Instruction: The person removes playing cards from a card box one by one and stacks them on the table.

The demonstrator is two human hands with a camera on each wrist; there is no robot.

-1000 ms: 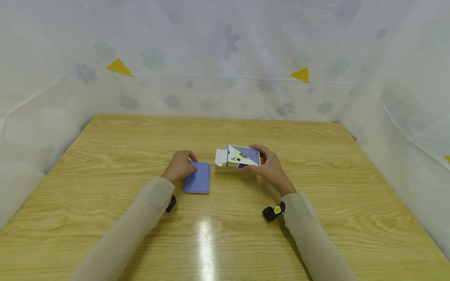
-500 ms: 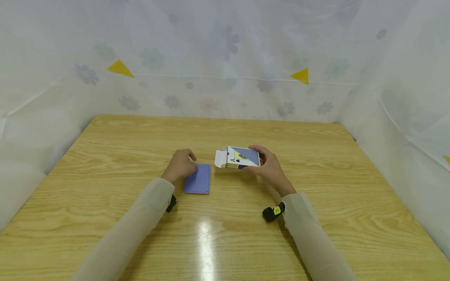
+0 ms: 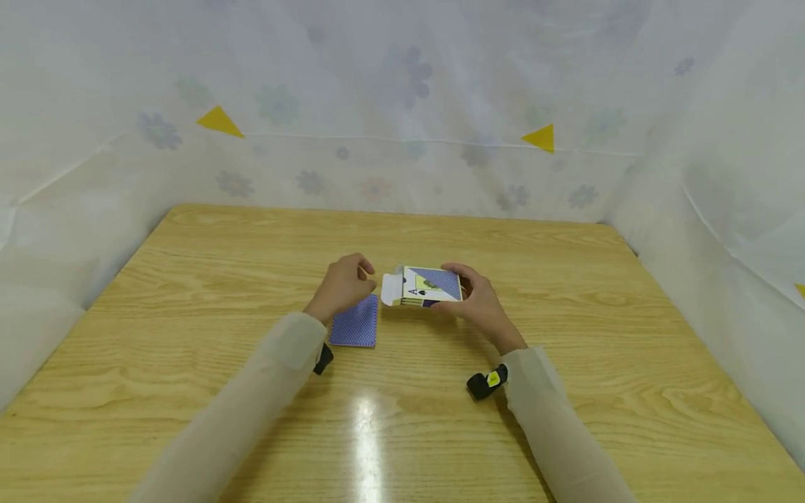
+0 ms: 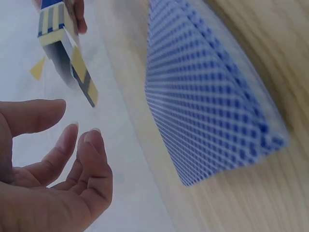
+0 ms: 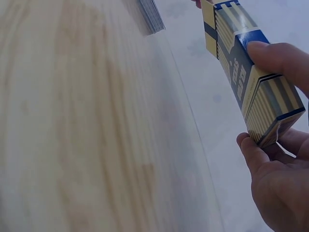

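Note:
My right hand [image 3: 481, 304] grips a playing-card box [image 3: 434, 285] with an ace of spades on its face, thumb on the near side and fingers on the far side. The box is held above the table, its white end flap [image 3: 391, 289] hanging open to the left. A deck of blue-checked playing cards [image 3: 355, 323] lies face down to the left of the box. My left hand [image 3: 342, 288] hovers over the deck's far end, close to the flap. In the left wrist view, the left hand [image 4: 58, 169] has loosely bent fingers and a gap under the thumb, holding nothing.
The wooden table [image 3: 415, 433] extends around the hands, a bright light reflection on its near part. Behind it hangs a pale flowered sheet [image 3: 377, 91] with yellow triangles [image 3: 541, 138]. Black straps [image 3: 487, 382] sit at the wrists.
My left hand has moved right and slightly away from me, from the deck's left side toward the box flap. The right hand and the box have shifted only slightly; the deck stays put.

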